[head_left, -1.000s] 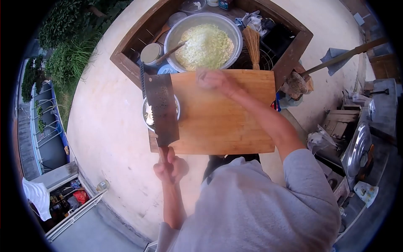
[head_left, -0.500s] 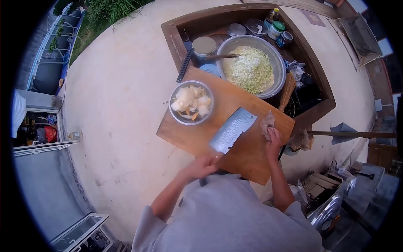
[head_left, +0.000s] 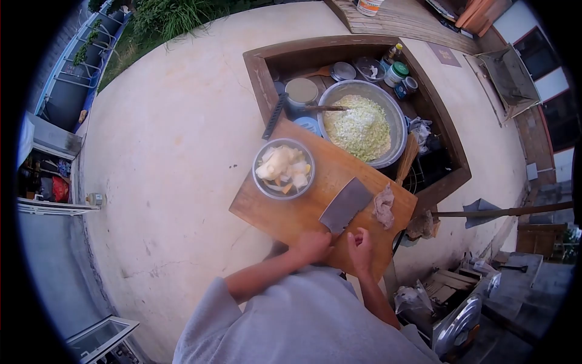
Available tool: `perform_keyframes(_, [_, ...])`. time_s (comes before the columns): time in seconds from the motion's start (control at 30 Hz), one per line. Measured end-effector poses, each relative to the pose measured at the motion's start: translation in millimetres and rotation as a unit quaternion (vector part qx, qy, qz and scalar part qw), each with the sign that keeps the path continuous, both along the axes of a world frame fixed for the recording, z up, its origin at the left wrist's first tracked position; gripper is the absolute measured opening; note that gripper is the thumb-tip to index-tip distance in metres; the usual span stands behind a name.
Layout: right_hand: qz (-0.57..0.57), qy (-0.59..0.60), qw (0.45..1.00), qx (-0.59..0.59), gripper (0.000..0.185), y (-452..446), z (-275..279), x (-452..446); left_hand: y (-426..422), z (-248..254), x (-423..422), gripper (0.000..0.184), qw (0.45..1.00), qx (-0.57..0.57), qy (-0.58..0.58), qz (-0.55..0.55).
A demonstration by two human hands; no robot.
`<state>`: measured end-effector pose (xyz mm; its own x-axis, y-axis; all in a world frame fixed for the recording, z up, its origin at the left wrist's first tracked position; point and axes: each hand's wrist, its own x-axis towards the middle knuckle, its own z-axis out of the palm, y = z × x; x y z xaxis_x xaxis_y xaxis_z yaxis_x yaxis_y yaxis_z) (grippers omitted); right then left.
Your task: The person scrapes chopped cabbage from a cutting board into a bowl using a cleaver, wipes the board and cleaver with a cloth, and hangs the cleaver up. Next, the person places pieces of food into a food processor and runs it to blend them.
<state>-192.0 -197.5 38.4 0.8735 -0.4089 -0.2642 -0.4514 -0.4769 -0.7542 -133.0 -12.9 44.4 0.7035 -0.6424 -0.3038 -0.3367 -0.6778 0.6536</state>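
Observation:
A cleaver [head_left: 347, 205] with a broad blade lies low over the wooden cutting board [head_left: 267, 213], its handle end toward me. My left hand [head_left: 312, 247] is closed around that handle end. Just right of the handle is my right hand [head_left: 361, 247], its fingers curled in and nothing visible in them. A crumpled, pinkish-brown cloth [head_left: 383, 207] rests on the board right of the blade. On the board's left part stands a bowl [head_left: 257, 180] of pale, chunky peeled pieces.
Beyond the board, a large basin [head_left: 397, 112] of chopped greens with white powder and a wooden stick sits inside a brown wooden frame [head_left: 257, 79]. Several jars, a bottle [head_left: 394, 51], a lidded tub [head_left: 301, 91] and a whisk broom [head_left: 408, 159] are around it. A pole [head_left: 509, 212] extends at right.
My right hand has let go of the cloth and moved left, close to the cleaver's handle. The blade has shifted and tilted. The camera view has also moved.

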Motion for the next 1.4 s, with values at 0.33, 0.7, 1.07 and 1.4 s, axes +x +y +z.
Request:
perform_keyframes(0.33, [0.031,0.094,0.989,-0.114,0.095,60,16,9,154,13,263,0.040,0.887,-0.022,-0.159,0.433])
perform_keyframes(0.7, [-0.030,0.101,0.981,-0.160,0.081,65,-8,10,183,-108,333,0.038,0.932,-0.065,-0.031,0.356])
perform_keyframes(1.07, [-0.161,-0.099,0.931,0.313,0.063,36,-14,8,235,-7,285,0.009,0.787,-0.427,0.197,0.399])
perform_keyframes(1.4, [0.028,-0.141,0.928,0.345,0.075,29,86,-6,175,118,121,0.012,0.656,-0.614,0.248,0.361])
